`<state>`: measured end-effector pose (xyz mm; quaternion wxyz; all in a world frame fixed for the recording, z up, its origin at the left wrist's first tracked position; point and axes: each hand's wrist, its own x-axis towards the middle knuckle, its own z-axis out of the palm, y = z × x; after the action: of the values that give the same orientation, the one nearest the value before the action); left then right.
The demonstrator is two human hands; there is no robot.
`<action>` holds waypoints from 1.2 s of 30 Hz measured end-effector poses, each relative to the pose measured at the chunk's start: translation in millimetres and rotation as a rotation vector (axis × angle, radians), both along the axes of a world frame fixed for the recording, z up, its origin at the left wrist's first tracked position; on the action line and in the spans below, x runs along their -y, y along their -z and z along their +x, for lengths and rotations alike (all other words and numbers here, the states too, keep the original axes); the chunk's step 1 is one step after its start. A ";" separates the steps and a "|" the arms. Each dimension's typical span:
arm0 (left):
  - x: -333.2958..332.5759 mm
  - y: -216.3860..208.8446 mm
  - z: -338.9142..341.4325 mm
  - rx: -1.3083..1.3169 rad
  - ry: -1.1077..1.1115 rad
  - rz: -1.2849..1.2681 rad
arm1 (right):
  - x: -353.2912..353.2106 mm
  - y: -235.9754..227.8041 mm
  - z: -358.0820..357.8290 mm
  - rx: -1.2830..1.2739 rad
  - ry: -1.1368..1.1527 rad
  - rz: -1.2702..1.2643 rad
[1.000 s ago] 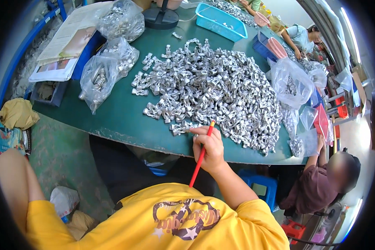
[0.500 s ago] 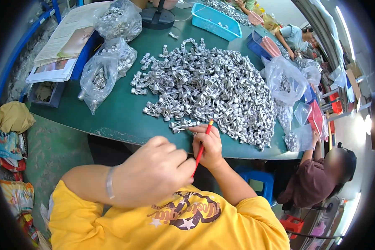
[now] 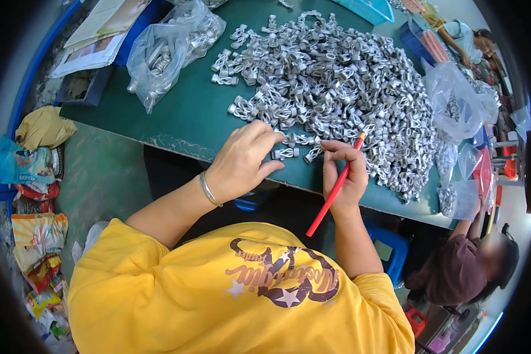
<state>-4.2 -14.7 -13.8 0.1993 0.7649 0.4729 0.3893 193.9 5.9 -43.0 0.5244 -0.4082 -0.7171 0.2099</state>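
Observation:
A large heap of small silver metal fittings [image 3: 336, 76] with looped ends covers the middle of the green table [image 3: 177, 134]. My left hand [image 3: 242, 159] hovers at the table's front edge, thumb and fingers apart. Just beyond its fingertips lies a single fitting [image 3: 286, 154], at the heap's near edge. In my right hand [image 3: 349, 177] is a slim red pencil [image 3: 330, 206], slanting with its yellowish end up toward the heap. Another fitting [image 3: 314, 153] is at the right fingertips; whether they grip it or only touch it, I cannot tell.
Clear plastic bags of metal parts [image 3: 159, 65] lie at the left, beside papers [image 3: 94, 53] on a blue bin. At the right are another plastic bag [image 3: 454, 100] and a blue basket [image 3: 416, 41]. A co-worker in a maroon top [image 3: 454, 271] sits at the right, near a blue stool [image 3: 389, 248].
My left hand has moved forward from near my chest to the fittings, and its fingers have parted. The right hand still holds the pencil. The whole view has shifted.

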 end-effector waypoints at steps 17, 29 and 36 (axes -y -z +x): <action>18.7 23.3 -6.8 0.768 -0.086 -0.612 | 16.7 -5.1 -15.3 -0.036 -0.300 -0.032; 36.2 26.6 -10.3 0.811 0.032 -0.620 | 34.7 -9.4 -18.3 -0.552 -0.435 -0.554; 38.6 13.1 -6.5 0.687 0.144 -0.325 | 31.5 -2.1 -19.7 -0.653 -0.584 -0.546</action>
<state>-10.7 -53.2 -26.9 0.4916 0.5796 0.3792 0.5279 174.2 -25.6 -40.9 0.5149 -0.2259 -0.5193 0.6436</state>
